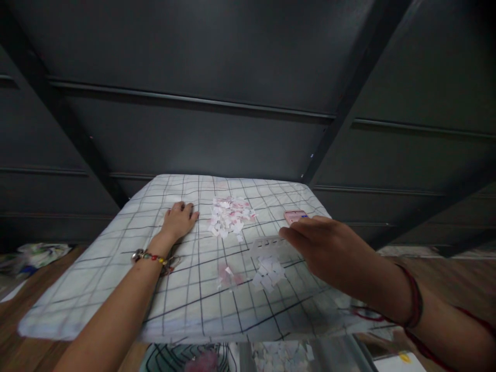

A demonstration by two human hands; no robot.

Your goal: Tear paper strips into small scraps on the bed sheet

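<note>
On the checked cloth [186, 289], my left hand [179, 221] lies flat, fingers spread, holding nothing. Just right of it is a loose pile of small white and pinkish paper pieces [229, 214]. My right hand [321, 243] has its fingers closed at the right end of a translucent plastic strip or tray [267, 245] with small slots along its edge. Below that tray sits a smaller heap of white pieces [268, 274]. A small pinkish cluster [228, 276] lies to its left. Part of the tray is hidden behind my right hand.
A pink-cased phone [293, 215] lies on the cloth beyond my right hand. Dark metal panels [217, 139] rise behind the table. Below the front edge stand a clear container of pieces [282, 356] and something pink [202, 360] on a striped surface. Bags [42, 256] lie on the floor at left.
</note>
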